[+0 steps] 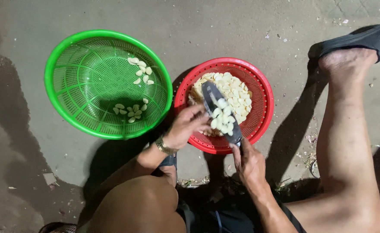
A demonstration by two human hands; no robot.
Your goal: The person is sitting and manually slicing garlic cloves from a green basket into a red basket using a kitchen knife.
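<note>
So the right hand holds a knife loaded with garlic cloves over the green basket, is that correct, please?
Not quite: the head view shows the right hand holding the knife with garlic cloves over the red basket, not the green basket.

Both hands hold a knife (219,113) heaped with garlic cloves (222,119) over a red basket (263,92)

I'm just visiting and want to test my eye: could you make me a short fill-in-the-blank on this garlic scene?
1. The right hand holds the handle of a broad ____ with cloves on its blade.
2. The fuller pile of peeled garlic cloves lies in the ____ basket.
3. The green basket sits on the person's ____ side.
4. The left hand wears a ____ at the wrist.

Missing words: knife; red; left; watch
</note>
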